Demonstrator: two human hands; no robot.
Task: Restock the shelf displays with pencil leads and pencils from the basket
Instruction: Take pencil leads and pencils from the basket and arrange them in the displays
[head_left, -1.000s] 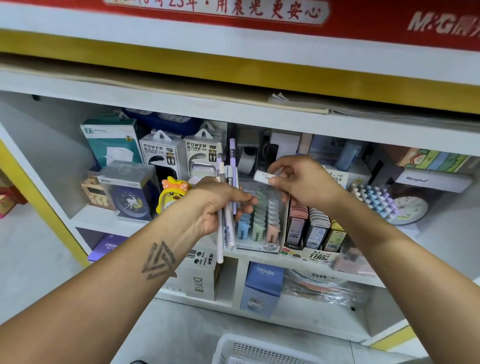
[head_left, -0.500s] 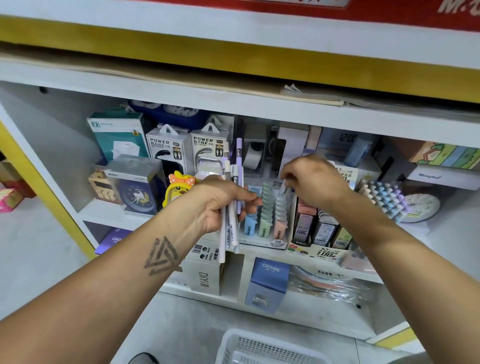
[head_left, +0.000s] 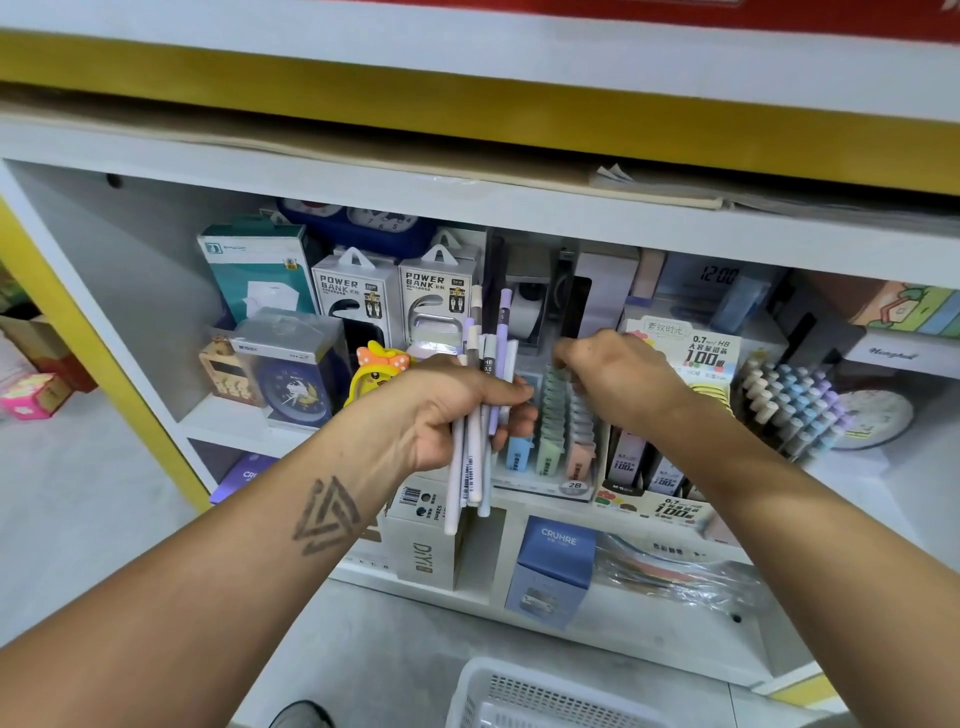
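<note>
My left hand (head_left: 447, 415) grips a bundle of several white and lilac pencils (head_left: 475, 457) upright in front of the shelf. To its right stands a display tray (head_left: 574, 486) with rows of blue, green and pink pencil lead cases (head_left: 553, 431). My right hand (head_left: 623, 379) reaches over the back rows of that tray, fingertips pinched together and pointing down. The pencil lead case it pinches is almost wholly hidden under the fingers. The white basket (head_left: 540, 696) sits on the floor at the bottom edge.
Right of the tray is a 0.7 HB lead display (head_left: 649, 467), then a rack of pastel-capped pencils (head_left: 795, 405). Power bank boxes (head_left: 358, 296), a boxed clock (head_left: 291, 384) and a yellow duck (head_left: 374, 374) stand left. A blue box (head_left: 553, 566) sits on the lower shelf.
My right hand carried a small white lead case from above the tray down into its back rows. The left hand with the pencils stayed about where it was.
</note>
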